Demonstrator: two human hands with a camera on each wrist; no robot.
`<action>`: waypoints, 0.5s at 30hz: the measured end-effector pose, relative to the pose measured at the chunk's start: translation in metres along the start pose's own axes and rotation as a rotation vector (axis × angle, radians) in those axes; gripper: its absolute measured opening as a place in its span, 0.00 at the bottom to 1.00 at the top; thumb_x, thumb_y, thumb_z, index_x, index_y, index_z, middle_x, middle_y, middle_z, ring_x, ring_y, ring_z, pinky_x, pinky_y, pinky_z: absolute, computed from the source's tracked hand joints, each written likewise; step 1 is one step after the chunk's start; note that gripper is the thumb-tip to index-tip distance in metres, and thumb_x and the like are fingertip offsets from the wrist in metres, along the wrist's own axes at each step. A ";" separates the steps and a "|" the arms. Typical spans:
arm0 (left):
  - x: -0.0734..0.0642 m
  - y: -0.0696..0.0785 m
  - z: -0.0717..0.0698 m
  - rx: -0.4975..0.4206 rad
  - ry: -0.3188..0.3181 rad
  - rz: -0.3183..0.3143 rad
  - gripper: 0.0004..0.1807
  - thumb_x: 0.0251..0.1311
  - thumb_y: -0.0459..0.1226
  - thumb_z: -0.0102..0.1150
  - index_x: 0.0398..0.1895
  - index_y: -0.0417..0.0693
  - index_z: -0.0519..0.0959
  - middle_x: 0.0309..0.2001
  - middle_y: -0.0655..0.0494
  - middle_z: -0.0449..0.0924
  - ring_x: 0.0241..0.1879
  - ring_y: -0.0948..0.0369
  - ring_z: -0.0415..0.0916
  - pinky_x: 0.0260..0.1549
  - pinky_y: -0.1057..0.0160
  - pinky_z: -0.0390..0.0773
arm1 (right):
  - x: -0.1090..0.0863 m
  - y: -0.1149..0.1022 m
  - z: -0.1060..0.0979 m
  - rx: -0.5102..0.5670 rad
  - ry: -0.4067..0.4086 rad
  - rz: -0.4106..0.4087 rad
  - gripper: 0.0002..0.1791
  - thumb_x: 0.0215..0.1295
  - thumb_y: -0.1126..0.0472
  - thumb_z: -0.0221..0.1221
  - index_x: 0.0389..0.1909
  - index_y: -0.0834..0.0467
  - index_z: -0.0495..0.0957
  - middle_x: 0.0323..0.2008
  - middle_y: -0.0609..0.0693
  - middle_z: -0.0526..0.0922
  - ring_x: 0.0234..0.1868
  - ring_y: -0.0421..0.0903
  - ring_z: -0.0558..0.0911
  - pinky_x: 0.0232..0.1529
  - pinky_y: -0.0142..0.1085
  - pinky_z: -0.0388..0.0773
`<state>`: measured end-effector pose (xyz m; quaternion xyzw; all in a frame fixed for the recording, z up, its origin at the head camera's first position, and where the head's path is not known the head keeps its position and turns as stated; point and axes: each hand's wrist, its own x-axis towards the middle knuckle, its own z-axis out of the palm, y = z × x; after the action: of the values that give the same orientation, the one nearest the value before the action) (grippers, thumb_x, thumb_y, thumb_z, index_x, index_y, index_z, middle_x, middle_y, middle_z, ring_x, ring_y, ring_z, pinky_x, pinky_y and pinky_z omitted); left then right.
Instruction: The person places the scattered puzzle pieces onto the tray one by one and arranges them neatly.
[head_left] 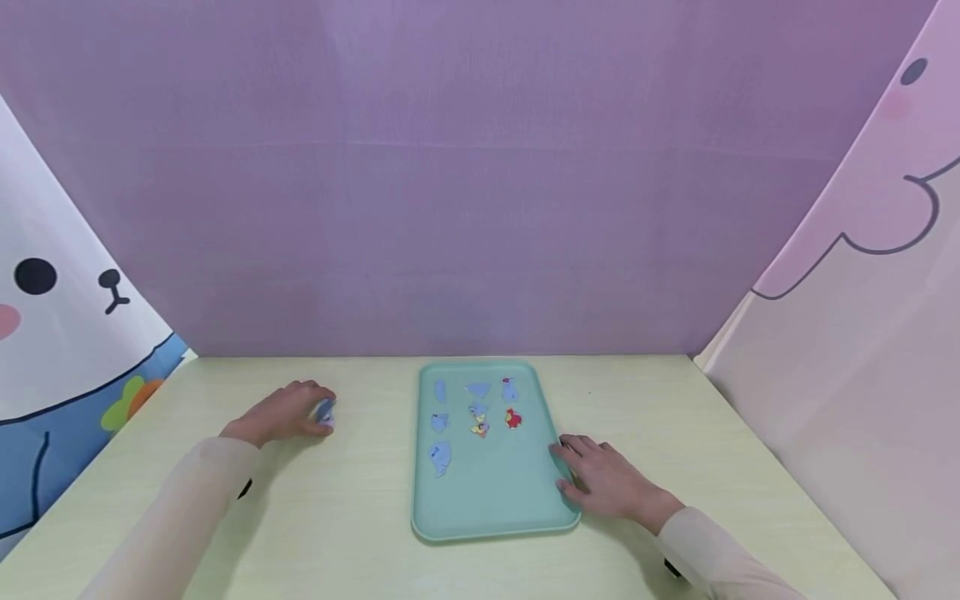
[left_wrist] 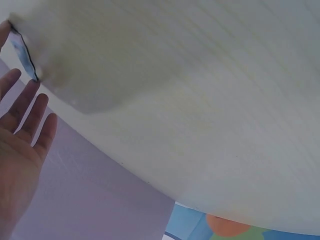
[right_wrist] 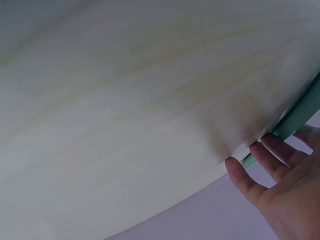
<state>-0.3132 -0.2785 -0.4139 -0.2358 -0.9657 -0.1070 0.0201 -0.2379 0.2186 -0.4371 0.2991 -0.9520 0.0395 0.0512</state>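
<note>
My left hand (head_left: 281,414) is at the left of the table, away from the tray, pinching a small flat blue-and-white picture piece (head_left: 325,412) between thumb and fingers. In the left wrist view this piece (left_wrist: 24,56) stands tilted on edge, with a dark line along its rim. My right hand (head_left: 606,479) rests at the right edge of the green tray (head_left: 498,500), fingers spread and fairly straight. Its fingertips (right_wrist: 237,172) touch down beside the tray's side in the right wrist view. Several irregular picture pieces, mostly blue, lie in the tray, among them a red one (head_left: 513,418).
A pale wooden table (head_left: 360,517) carries everything. A purple cloth wall (head_left: 480,208) rises at its far edge. Printed cloth panels stand at both sides, the left one with a cartoon animal (head_left: 67,350).
</note>
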 end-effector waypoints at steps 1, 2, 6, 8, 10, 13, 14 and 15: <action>0.000 0.000 0.001 0.009 0.008 0.001 0.29 0.45 0.48 0.67 0.49 0.42 0.76 0.46 0.43 0.76 0.41 0.50 0.72 0.39 0.49 0.74 | 0.000 0.000 0.000 0.001 0.001 0.000 0.28 0.62 0.47 0.51 0.61 0.57 0.67 0.60 0.57 0.69 0.60 0.54 0.68 0.51 0.53 0.69; 0.000 -0.001 0.001 0.016 0.014 0.003 0.29 0.45 0.48 0.67 0.49 0.42 0.76 0.46 0.43 0.76 0.41 0.50 0.72 0.39 0.48 0.74 | 0.000 0.000 0.000 0.001 0.001 0.000 0.28 0.62 0.47 0.51 0.61 0.57 0.67 0.60 0.57 0.69 0.60 0.54 0.68 0.51 0.53 0.69; -0.001 -0.002 0.002 0.026 0.024 0.004 0.29 0.45 0.50 0.67 0.48 0.42 0.76 0.46 0.43 0.76 0.41 0.49 0.73 0.40 0.46 0.73 | 0.000 0.000 0.000 0.005 0.003 0.001 0.28 0.62 0.47 0.51 0.61 0.57 0.67 0.60 0.57 0.69 0.60 0.54 0.68 0.51 0.53 0.69; -0.001 -0.004 0.003 0.023 0.027 0.006 0.30 0.45 0.50 0.66 0.49 0.41 0.76 0.46 0.43 0.76 0.42 0.49 0.73 0.42 0.46 0.73 | 0.000 0.000 0.000 0.008 0.003 0.001 0.28 0.62 0.48 0.51 0.61 0.58 0.67 0.60 0.57 0.69 0.60 0.54 0.68 0.51 0.53 0.69; -0.002 -0.005 0.003 0.017 0.026 0.015 0.32 0.45 0.51 0.66 0.50 0.40 0.75 0.47 0.42 0.76 0.43 0.48 0.73 0.43 0.46 0.73 | 0.000 0.000 0.000 0.009 0.004 0.000 0.28 0.62 0.48 0.51 0.61 0.58 0.67 0.60 0.57 0.69 0.60 0.54 0.68 0.50 0.53 0.69; -0.003 -0.007 0.002 -0.006 0.022 0.009 0.33 0.44 0.51 0.67 0.51 0.38 0.75 0.48 0.42 0.76 0.45 0.47 0.73 0.44 0.46 0.73 | 0.000 -0.001 0.000 0.005 0.015 -0.015 0.28 0.62 0.48 0.51 0.60 0.58 0.67 0.59 0.58 0.69 0.60 0.54 0.69 0.49 0.53 0.70; -0.003 -0.007 0.002 -0.015 0.019 0.008 0.33 0.44 0.50 0.67 0.51 0.38 0.74 0.48 0.41 0.76 0.45 0.47 0.73 0.44 0.46 0.72 | 0.000 -0.001 0.000 0.002 0.021 -0.021 0.28 0.62 0.49 0.51 0.60 0.59 0.68 0.58 0.58 0.70 0.59 0.54 0.69 0.48 0.53 0.71; -0.004 -0.007 0.001 -0.022 0.016 0.004 0.34 0.44 0.50 0.67 0.51 0.37 0.74 0.49 0.41 0.76 0.46 0.46 0.72 0.45 0.46 0.72 | 0.000 0.000 0.000 -0.002 0.027 -0.027 0.27 0.62 0.49 0.52 0.59 0.59 0.68 0.58 0.58 0.70 0.59 0.54 0.70 0.48 0.52 0.71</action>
<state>-0.3131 -0.2857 -0.4167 -0.2371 -0.9638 -0.1195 0.0256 -0.2380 0.2181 -0.4375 0.3114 -0.9471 0.0422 0.0649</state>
